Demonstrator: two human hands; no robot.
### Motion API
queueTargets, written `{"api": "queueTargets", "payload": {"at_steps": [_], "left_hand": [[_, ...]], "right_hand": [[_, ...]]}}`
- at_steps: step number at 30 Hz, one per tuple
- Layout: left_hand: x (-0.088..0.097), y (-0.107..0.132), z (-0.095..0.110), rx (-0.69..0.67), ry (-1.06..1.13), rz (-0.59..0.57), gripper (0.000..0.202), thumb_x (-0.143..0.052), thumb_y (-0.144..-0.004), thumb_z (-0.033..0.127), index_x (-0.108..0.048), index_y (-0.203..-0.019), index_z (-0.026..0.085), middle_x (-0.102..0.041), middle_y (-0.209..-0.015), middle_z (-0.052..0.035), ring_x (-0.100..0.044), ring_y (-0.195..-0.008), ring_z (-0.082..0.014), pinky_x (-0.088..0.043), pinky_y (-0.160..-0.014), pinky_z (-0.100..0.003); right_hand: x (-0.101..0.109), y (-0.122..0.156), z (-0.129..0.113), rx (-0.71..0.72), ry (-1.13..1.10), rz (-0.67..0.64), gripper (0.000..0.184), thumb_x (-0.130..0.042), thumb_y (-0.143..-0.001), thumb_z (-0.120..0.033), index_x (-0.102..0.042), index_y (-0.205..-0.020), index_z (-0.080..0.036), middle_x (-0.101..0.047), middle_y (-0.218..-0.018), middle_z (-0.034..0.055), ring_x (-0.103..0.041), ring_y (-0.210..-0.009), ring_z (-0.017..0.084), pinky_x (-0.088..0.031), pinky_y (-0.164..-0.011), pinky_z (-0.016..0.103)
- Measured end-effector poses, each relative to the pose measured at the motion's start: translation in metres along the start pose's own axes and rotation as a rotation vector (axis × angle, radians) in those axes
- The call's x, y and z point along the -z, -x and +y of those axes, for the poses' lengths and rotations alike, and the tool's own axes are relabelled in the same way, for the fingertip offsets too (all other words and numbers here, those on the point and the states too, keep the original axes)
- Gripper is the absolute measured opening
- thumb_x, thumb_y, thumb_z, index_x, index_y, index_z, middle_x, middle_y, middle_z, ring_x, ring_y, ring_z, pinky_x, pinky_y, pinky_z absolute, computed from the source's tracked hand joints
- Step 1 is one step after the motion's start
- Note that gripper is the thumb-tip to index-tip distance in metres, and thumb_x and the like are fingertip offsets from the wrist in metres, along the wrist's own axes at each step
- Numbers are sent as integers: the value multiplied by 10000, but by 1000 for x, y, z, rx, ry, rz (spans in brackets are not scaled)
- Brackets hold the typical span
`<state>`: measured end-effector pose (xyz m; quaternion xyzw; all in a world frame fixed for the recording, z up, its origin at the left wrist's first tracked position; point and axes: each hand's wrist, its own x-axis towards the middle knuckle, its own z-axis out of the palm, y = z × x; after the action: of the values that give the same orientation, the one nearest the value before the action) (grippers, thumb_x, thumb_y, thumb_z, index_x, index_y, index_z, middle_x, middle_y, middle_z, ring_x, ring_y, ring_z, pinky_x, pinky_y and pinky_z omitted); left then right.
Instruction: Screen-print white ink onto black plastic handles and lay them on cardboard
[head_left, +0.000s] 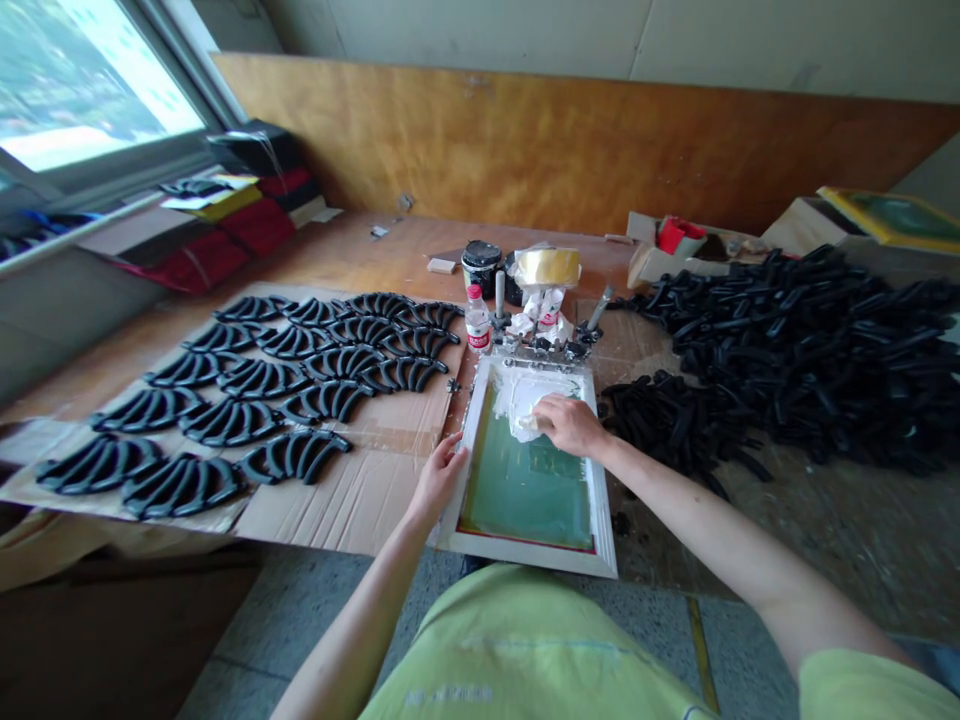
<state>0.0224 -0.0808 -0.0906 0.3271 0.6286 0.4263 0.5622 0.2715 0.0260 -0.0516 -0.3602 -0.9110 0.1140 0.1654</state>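
Observation:
A screen-printing frame (606,520) with a pale border and green mesh lies in front of me, its far end at a metal hinge clamp (541,350). White ink or paste is smeared over the mesh's upper part. My right hand (571,424) is closed on a white wad (525,418), pressed against that smeared area; whether it is cloth or paper I cannot tell. At the frame's left edge, my left hand (444,470) grips the border with its fingers. Just beyond the frame's far left corner stands a red-capped bottle (478,322).
Rows of curved black pieces (229,425) cover cardboard (322,515) on the left. A big heap of black pieces (810,360) fills the right. Behind the clamp are an ink-stained tub (481,265) and a yellow tape roll (549,267). A wooden board (525,150) stands along the back.

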Motion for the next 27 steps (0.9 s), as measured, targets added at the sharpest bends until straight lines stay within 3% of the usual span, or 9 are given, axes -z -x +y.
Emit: {"api": "queueTargets", "payload": {"at_steps": [5,9,12,15,17,19,23,25,27], "left_hand": [[5,19,48,-23,19,-59,699,-639,-748,559,-502,-1341,214,-665,-777,-11,-560,-541,-122,-422,-472,-211],[-1,25,106,-190,-35,-19,581,-516,-798,645,-659,-1102,171,-671,-900,-43,-584,-634,-133,-436,-500,-210],[-16,13,143,-376,117,-11,550,-470,-834,621,-618,-1119,174,-659,-1034,-61,-627,-784,-157,-487,-596,-218],[-32,-4,157,-386,255,1,538,-469,-845,591,-568,-1162,167,-662,-943,-62,-629,-756,-145,-482,-579,-207],[-42,-9,145,-355,331,66,542,-468,-850,591,-535,-1194,177,-660,-891,-50,-618,-707,-126,-470,-556,-195],[-53,-5,116,-242,338,54,564,-496,-839,599,-516,-1211,175,-669,-893,-59,-610,-671,-116,-454,-524,-187],[-76,16,39,189,196,-210,648,-520,-785,669,-531,-1175,153,-695,-965,-129,-650,-708,-170,-445,-478,-213],[-74,21,10,261,161,-216,618,-511,-766,695,-561,-1071,160,-702,-893,-111,-655,-684,-175,-423,-461,-210],[-54,15,-8,247,66,-146,575,-494,-753,710,-575,-900,160,-680,-723,-76,-608,-556,-151,-368,-422,-199]], "right_hand": [[39,-56,30,-294,53,79,533,-660,-824,-290,-517,-1336,-317,-657,-1013,23,-596,-866,194,-438,-772,283],[64,-40,76,-500,15,306,430,-553,-873,-276,-550,-1300,-227,-672,-1010,59,-605,-859,207,-447,-805,321],[51,1,96,-730,-60,397,272,-477,-882,-245,-642,-1078,-154,-684,-876,76,-612,-815,216,-459,-773,332],[13,32,85,-713,-150,232,181,-544,-850,-263,-648,-963,-167,-680,-861,65,-617,-827,212,-467,-776,330],[-12,40,63,-539,-148,104,247,-653,-796,-286,-641,-1026,-195,-671,-970,61,-604,-934,219,-457,-828,341],[-28,41,35,-430,-69,40,294,-711,-766,-290,-645,-1044,-220,-649,-1021,60,-572,-1010,233,-440,-866,361],[-36,39,-28,-343,6,71,156,-631,-854,-302,-672,-977,-215,-626,-936,71,-551,-971,228,-434,-862,363],[-35,41,-47,-152,-59,46,173,-561,-898,-266,-671,-1027,-229,-629,-940,65,-551,-959,206,-441,-863,334],[-31,50,-43,-10,-123,-7,252,-485,-918,-167,-666,-1073,-250,-645,-967,43,-561,-949,172,-448,-863,295]]}}
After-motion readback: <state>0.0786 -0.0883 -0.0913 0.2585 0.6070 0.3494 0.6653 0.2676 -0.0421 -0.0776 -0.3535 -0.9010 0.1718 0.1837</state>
